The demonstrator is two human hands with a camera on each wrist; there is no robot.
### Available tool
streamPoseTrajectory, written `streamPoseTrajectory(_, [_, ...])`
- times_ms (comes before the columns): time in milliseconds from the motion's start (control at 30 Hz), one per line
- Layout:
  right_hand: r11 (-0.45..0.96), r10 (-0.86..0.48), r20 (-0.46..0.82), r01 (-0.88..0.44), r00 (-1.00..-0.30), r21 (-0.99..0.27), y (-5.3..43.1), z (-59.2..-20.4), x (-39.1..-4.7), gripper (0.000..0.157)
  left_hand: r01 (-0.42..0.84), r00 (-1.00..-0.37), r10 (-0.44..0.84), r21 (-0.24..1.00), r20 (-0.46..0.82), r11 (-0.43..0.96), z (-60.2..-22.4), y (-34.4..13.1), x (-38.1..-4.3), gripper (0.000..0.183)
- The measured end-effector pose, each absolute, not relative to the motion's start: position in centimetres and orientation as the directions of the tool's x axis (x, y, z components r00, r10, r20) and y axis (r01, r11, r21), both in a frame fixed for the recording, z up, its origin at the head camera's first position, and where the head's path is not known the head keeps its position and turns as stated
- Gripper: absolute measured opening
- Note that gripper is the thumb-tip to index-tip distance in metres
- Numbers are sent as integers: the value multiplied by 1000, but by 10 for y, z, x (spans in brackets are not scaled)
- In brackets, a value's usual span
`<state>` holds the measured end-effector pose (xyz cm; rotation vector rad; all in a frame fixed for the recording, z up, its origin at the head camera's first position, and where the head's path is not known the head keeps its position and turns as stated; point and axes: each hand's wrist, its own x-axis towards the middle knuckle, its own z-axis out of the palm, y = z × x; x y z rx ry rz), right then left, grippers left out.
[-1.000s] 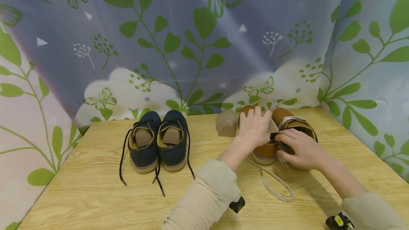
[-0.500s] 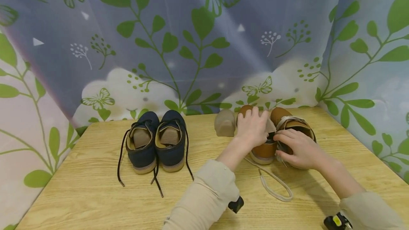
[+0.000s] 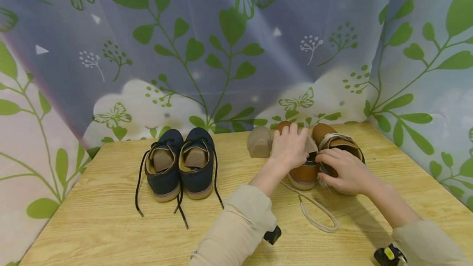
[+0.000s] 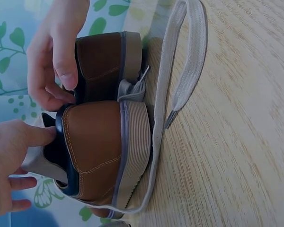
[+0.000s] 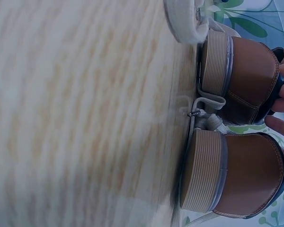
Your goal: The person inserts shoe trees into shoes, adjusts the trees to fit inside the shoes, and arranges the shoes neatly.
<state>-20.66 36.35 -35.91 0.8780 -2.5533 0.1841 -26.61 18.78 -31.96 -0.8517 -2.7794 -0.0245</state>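
Observation:
Two brown leather shoes stand side by side at the table's right, the left one (image 3: pixel 304 174) partly under my hands, the right one (image 3: pixel 345 145) beside it. My left hand (image 3: pixel 290 147) reaches over the left shoe and holds a beige shoe insert (image 4: pixel 45 165) in its opening; the fingertips are hidden in the head view. My right hand (image 3: pixel 341 169) grips that same shoe by its collar, fingers curled at the rim, thumb low between the shoes. A loose beige shoelace (image 4: pixel 163 90) trails onto the table. Another beige insert (image 3: pixel 260 142) stands left of the shoes.
Two navy shoes, one (image 3: pixel 164 175) left and one (image 3: pixel 197 175) right, hold inserts, their black laces hanging to the wooden table (image 3: pixel 111 225). Patterned fabric (image 3: pixel 184 73) closes off the back and both sides. A black wrist device (image 3: pixel 272 235) hangs under the left sleeve.
The head view shifts slightly. My left hand stays over the left brown shoe with barely any movement; my right hand stays at its collar.

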Motion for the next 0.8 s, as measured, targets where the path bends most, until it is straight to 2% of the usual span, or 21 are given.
streamPoseTrajectory(167, [792, -553, 437, -610, -709, 13, 364, -359, -207, 30, 565, -795, 559, -47, 236, 824, -321, 188, -268, 54])
streamPoseTrajectory(467, [800, -544, 428, -600, -721, 6, 362, -359, -206, 30, 546, -817, 542, -41, 198, 837, -323, 189, -269, 58])
streamPoseTrajectory(800, [805, -535, 429, -594, -728, -3, 362, -358, -206, 29, 546, -810, 541, -45, 226, 836, -326, 189, -270, 55])
